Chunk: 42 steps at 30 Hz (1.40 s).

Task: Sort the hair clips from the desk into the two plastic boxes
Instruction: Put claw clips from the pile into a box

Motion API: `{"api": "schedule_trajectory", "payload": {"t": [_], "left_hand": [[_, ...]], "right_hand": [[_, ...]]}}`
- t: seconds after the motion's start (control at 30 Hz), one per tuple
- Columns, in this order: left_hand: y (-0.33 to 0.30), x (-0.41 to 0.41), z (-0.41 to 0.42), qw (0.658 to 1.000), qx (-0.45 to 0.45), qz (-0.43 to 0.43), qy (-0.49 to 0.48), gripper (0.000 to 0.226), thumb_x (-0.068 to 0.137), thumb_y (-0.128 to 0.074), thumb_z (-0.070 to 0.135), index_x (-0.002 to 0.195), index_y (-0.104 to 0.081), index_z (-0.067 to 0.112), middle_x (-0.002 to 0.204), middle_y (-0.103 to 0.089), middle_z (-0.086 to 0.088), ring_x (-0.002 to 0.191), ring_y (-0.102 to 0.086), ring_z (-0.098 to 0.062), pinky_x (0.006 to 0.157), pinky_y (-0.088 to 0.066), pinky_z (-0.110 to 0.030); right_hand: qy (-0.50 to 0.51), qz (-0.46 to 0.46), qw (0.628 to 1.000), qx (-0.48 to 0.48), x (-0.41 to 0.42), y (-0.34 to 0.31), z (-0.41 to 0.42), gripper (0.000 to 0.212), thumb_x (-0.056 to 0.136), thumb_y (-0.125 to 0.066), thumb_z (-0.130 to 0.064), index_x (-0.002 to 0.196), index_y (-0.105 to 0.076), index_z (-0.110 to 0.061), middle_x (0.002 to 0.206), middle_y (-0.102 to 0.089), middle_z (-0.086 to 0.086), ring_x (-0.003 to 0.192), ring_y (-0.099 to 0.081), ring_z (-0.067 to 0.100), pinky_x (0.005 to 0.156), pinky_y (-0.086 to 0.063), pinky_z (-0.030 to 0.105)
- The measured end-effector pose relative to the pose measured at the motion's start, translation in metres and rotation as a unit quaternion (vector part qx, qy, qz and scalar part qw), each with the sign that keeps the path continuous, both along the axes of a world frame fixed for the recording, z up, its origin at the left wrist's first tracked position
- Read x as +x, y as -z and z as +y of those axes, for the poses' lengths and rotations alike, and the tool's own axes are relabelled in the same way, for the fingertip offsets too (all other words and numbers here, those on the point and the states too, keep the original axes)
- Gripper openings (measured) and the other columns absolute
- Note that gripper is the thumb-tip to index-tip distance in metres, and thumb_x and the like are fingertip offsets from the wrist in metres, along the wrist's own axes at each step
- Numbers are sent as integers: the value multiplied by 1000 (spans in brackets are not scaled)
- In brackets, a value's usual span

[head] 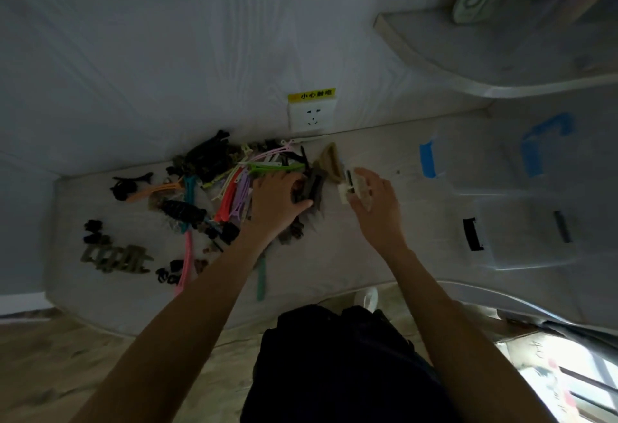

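Pale wood-grain desk (351,255) runs up to a white wall in front of me, dim under poor light. My left hand (277,202) lies palm down at the right edge of the hair clip pile (214,185), fingers curled around a dark claw clip (309,188) that rests on the desk. My right hand (374,202) hovers just right of it, above the surface, pinching a cream claw clip (354,186) between thumb and fingertips. Beyond both hands a tan claw clip (331,160) lies near the wall. To the left the pile spreads out: long duckbill clips in pink, orange, purple, green and teal tangled with black clips, and an olive claw clip (115,258) lying apart at the far left. Well to my right stand the two clear plastic boxes (501,195), one marked with blue tape (428,160), the other with black tape (472,233). A wall socket (311,116) with a yellow label sits above the pile.
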<state>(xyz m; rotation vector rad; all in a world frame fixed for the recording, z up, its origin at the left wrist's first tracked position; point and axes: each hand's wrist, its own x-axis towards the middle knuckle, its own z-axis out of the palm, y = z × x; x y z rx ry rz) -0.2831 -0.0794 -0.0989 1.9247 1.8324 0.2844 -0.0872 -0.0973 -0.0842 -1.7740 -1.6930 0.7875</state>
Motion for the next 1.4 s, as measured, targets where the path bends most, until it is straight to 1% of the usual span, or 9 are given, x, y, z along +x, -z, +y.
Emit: {"api": "schedule_trajectory", "payload": {"t": [0.13,0.3,0.43,0.53,0.63,0.73,1.0,1.17,1.4], "left_hand": [[-4,12,-10,998,41,-33,-32,45,80,-70,32,119,-57,16,135,-49,-9,125,-44,-29,103,-38,-39],[-6,32,-21,995,30,-52,-81,37,80,-71,26,110,-54,12,122,-56,-9,109,-56,-31,86,-45,-36],[-28,64,-26,979,88,-79,-166,39,79,-72,23,112,-57,9,114,-61,-13,102,-59,-29,83,-43,-29],[-57,115,-18,957,65,-182,-215,41,77,-74,23,113,-57,11,108,-62,-6,94,-61,-19,78,-49,-23],[-75,175,7,946,53,-269,-174,37,75,-76,16,107,-59,8,103,-61,-4,84,-59,-10,64,-50,-8],[-82,224,43,952,54,-271,-131,38,74,-76,21,107,-60,10,108,-63,-6,87,-60,-13,70,-50,-15],[-50,263,76,994,86,36,50,43,80,-63,44,112,-61,15,121,-58,-5,118,-46,-28,97,-34,-36],[-41,267,75,977,71,178,93,48,80,-59,53,114,-63,20,146,-35,0,139,-21,-25,117,-10,-47],[-35,232,55,994,66,-82,11,52,84,-63,28,133,-47,20,146,-38,-5,135,-31,-23,110,-31,-34]], "right_hand": [[32,229,966,-116,32,-23,-2,37,93,-53,-19,127,-48,-34,107,-60,1,88,-61,10,70,-51,16],[49,267,962,-25,100,-54,23,26,90,-59,-20,108,-55,-38,95,-64,-5,82,-65,7,73,-56,27],[47,135,989,26,155,-58,49,31,87,-62,-18,117,-54,-20,100,-62,-3,82,-62,3,69,-48,6],[15,38,999,19,185,-46,56,31,88,-61,-17,117,-53,-19,101,-64,3,84,-62,18,72,-49,23],[-6,54,999,-8,199,-38,58,31,89,-60,-16,119,-52,-16,101,-62,1,82,-59,15,65,-42,9],[-20,100,994,-27,207,-37,59,32,89,-59,-15,120,-51,-13,102,-59,-3,87,-57,12,64,-39,-5],[-19,32,998,-41,235,-30,66,31,91,-56,-17,121,-49,-12,109,-65,15,92,-63,26,74,-50,32],[-46,3,998,-50,234,-30,74,29,91,-56,-13,119,-51,-10,105,-64,14,82,-60,23,70,-45,27],[-79,-130,985,-82,219,-24,84,25,90,-53,-13,115,-53,-10,109,-57,18,95,-56,30,72,-37,29]]}}
